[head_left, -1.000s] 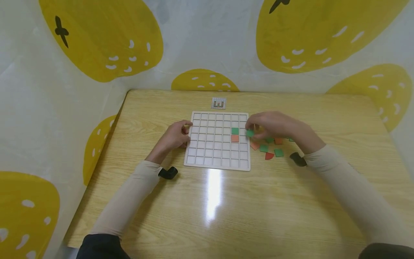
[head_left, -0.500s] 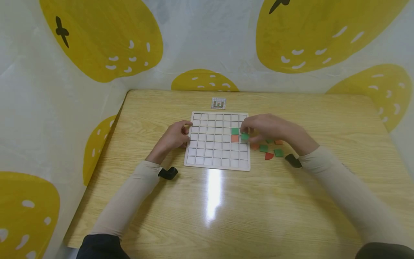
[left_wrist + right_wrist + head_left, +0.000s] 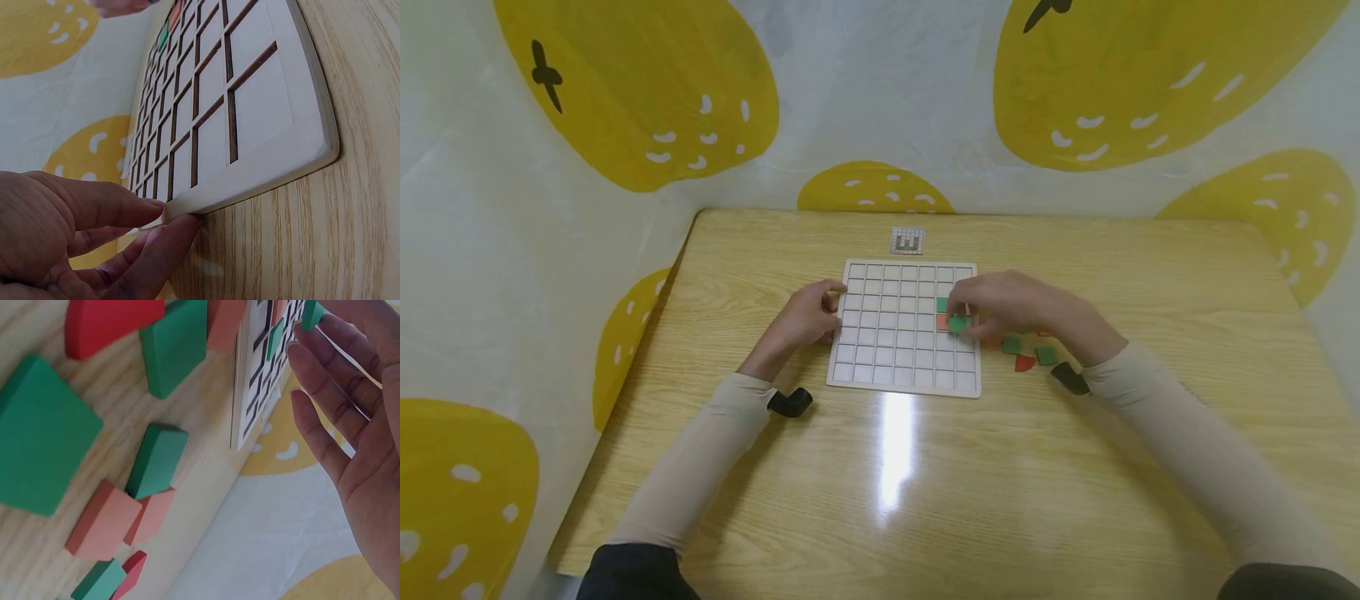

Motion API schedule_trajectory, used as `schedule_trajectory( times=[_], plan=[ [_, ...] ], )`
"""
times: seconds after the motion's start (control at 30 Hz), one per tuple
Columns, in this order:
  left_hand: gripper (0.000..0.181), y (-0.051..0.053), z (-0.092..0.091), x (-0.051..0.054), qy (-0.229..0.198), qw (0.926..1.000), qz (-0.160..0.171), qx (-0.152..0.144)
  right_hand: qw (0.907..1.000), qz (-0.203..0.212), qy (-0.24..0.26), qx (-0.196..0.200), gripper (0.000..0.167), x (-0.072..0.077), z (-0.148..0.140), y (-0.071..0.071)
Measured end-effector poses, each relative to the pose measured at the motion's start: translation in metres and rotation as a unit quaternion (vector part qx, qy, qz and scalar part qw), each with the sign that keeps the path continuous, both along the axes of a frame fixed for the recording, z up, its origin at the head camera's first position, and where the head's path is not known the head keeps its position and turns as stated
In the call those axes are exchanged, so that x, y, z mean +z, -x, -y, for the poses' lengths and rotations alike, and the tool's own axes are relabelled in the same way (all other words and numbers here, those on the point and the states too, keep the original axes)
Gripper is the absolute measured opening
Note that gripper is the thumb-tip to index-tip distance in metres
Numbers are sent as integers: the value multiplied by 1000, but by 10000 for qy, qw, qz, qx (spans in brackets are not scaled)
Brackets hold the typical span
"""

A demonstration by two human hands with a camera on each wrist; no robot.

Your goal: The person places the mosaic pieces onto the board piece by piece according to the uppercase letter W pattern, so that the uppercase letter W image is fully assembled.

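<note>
A white grid board (image 3: 895, 377) lies on the table. My left hand (image 3: 805, 315) pinches its left edge between thumb and forefinger, as the left wrist view shows the hand (image 3: 75, 225) up close. Over the board's right side, my right hand (image 3: 1011, 302) holds a green square tile (image 3: 958, 324) in its fingertips. That tile (image 3: 311, 314) appears at the top of the right wrist view. Under and beside the right fingers, a second green tile (image 3: 942, 305) and an orange tile (image 3: 942, 322) sit in neighbouring cells of one column, partly covered.
Loose tiles lie right of the board, among them a green square (image 3: 1045, 356) and a red rounded piece (image 3: 1025, 363); the right arm hides some. Behind the board is a small pattern card (image 3: 907, 241). Patterned sheeting (image 3: 880, 100) borders the table.
My right hand has moved left from the board's right edge onto the grid, carrying the green tile toward the orange one. My left hand has stayed at the board's left edge.
</note>
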State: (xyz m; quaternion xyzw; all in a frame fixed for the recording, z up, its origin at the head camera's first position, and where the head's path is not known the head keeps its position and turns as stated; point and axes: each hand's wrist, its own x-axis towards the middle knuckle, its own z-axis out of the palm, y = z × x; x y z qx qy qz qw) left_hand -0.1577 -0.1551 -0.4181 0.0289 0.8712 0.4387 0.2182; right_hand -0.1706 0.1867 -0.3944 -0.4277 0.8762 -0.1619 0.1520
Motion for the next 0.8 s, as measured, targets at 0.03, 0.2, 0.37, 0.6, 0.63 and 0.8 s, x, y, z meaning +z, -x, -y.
schedule_trajectory(
  times=[0.03,0.2,0.37,0.6,0.63,0.8],
  plan=[
    [62,0,0,0,-5,10000,0,3,10000,20,40,29,23,-1,0,0],
    [61,0,0,1,-12,10000,-7,5,9998,1,100,174,26,-6,4,-2],
    [61,-1,0,1,12,10000,-15,-8,9995,-76,82,286,24,-9,9,-2],
    [60,1,0,0,52,10000,5,-11,9979,-361,109,521,21,-11,14,-3],
    [59,1,0,0,61,10000,5,-18,9977,-397,88,534,21,-12,14,-4],
    [59,1,0,0,73,10000,6,-28,9973,-458,26,567,22,-11,16,-5]
  ],
)
